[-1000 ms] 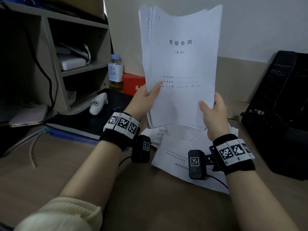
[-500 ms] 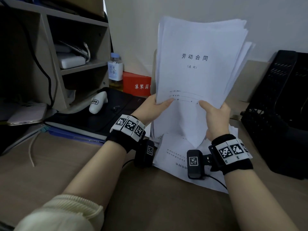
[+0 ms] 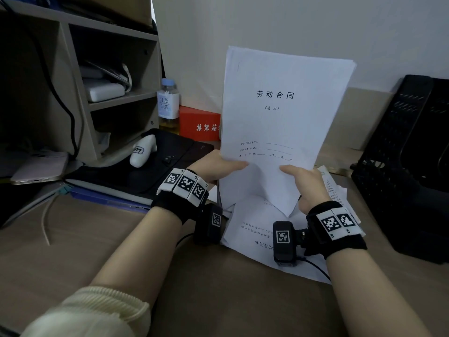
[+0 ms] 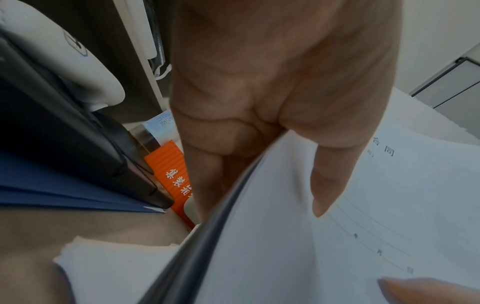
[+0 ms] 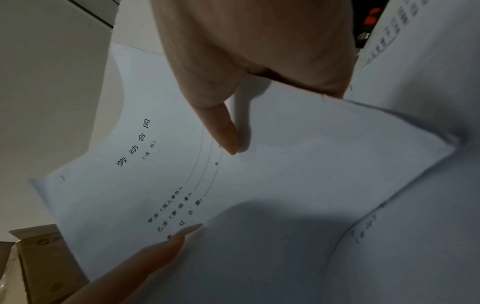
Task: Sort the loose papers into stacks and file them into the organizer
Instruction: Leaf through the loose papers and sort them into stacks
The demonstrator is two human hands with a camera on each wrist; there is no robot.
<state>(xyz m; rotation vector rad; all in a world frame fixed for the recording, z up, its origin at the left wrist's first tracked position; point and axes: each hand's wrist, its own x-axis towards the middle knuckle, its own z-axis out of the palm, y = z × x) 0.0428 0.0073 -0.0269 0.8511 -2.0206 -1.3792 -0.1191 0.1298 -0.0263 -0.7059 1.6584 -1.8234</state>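
A white paper stack [image 3: 279, 122] with a printed cover page stands upright and tilted above the desk, its lower corner pointing down. My left hand [image 3: 218, 166] pinches its lower left edge, thumb on the front, fingers behind; the same stack [image 4: 363, 216] fills the left wrist view. My right hand [image 3: 303, 183] pinches the lower right part, thumb on the cover [image 5: 233, 185]. More loose papers [image 3: 257, 229] lie flat on the desk beneath. The black mesh organizer [image 3: 408, 161] stands at the right.
A wooden shelf unit [image 3: 102, 76] stands at the left. Against the wall sit a tea bottle [image 3: 168, 103] and a red box [image 3: 199, 125]. A white device [image 3: 142, 150] lies on a black case. A phone [image 3: 41, 169] rests at the far left.
The stack has come down and shifted right, turning clockwise so one bottom corner points at the desk. Both hands dropped lower with it, and the splayed sheets have drawn together.
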